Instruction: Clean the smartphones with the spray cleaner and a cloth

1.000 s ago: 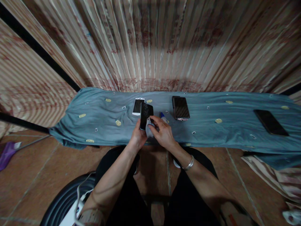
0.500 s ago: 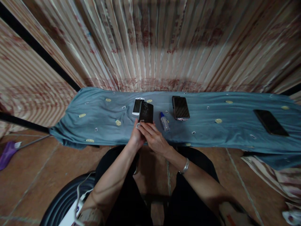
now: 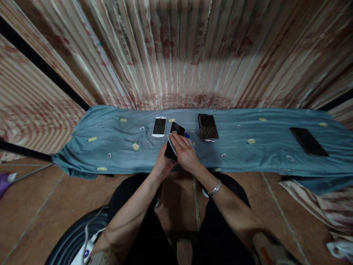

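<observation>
A striped curtain (image 3: 176,51) fills the whole back of the view and hangs down to the far edge of the table. A blue cloth (image 3: 110,147) covers the table (image 3: 248,158) from side to side; its near edge droops over the front, with a loose corner hanging at the left and another at the right. Below lies a brown tiled floor (image 3: 33,213), bare to the left of the person's knees. A dark round thing (image 3: 71,235) with a white cable sits at the lower left, close by the left forearm.

The cloth has open stretches on the left third and between the middle and the far right. A black phone (image 3: 309,141) lies alone at the right, well apart from the hands. A dark phone (image 3: 208,127) lies just right of the hands, and a white phone (image 3: 159,126) just left of them, both flat and screen up. A small bottle, only its blue cap (image 3: 187,135) showing, is mostly hidden behind the right hand.

The left hand (image 3: 162,165) is closed around the lower end of a cracked phone (image 3: 176,129), holding it tilted above the near middle of the cloth. The right hand (image 3: 186,154), with a bangle (image 3: 214,188) at the wrist, presses a pale wipe (image 3: 171,141) against the screen, fingers closed flat over it.
</observation>
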Tool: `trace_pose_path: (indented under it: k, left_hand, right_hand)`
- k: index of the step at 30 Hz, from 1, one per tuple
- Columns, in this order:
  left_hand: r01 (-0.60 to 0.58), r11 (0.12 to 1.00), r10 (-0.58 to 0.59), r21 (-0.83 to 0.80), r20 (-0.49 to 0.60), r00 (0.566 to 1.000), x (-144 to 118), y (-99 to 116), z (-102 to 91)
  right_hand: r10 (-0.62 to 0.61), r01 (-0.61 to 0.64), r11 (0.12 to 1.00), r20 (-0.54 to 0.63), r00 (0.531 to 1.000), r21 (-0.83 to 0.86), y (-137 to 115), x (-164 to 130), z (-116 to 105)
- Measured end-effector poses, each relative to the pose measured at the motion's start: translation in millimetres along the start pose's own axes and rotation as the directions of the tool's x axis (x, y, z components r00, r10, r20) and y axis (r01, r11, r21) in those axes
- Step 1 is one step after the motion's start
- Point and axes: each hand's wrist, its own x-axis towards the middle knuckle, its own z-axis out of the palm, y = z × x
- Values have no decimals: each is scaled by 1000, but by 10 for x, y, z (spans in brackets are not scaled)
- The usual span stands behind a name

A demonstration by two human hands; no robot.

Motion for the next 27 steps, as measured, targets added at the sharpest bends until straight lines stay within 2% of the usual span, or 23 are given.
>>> trace_pose_path:
  k: [8,14,27]
  left_hand:
    - [-33,995,26,93,71,997,-7,-99,-50]
    - [-45,990,35,133,72,997,-23,-131,-45]
    - [-71,987,59,142,86,995,-39,-79,-24]
  right_hand:
    - [112,-112,993,6,994,-34,96,76,-102]
    - [125,-125,991,-22,992,-39,208,110,-143]
    - [219,-223,974,-87,972,-36,306,147,-44]
